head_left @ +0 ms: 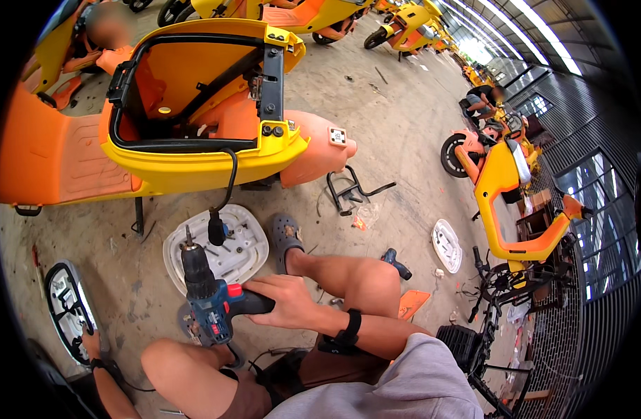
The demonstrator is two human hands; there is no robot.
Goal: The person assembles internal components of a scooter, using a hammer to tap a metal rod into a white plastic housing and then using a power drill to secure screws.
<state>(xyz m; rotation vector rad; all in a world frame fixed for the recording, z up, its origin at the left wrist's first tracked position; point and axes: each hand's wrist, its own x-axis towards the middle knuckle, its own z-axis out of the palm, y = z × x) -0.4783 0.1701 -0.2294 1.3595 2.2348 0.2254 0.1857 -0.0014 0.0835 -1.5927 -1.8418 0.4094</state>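
Observation:
My right hand [285, 300] is wrapped around the black handle of a blue cordless drill [207, 307], whose bit points up and away from me. Beyond the drill, a white oval plastic panel [177, 269] lies on the floor, with a black cylindrical piece [216, 228] standing over it. At the lower left my left hand [90, 343] grips the edge of a smaller white panel with a black rim [70, 307]. Its fingertips are partly hidden against the black parts there. Past the panels stands a yellow and orange scooter [202, 164] with its seat compartment open.
Right of my feet lie a black metal bracket [347, 192], another cordless drill [397, 264] and a white oval panel [447, 246]. A partly stripped yellow scooter [498, 209] stands at the right. Other people [480, 101] work among scooters farther off.

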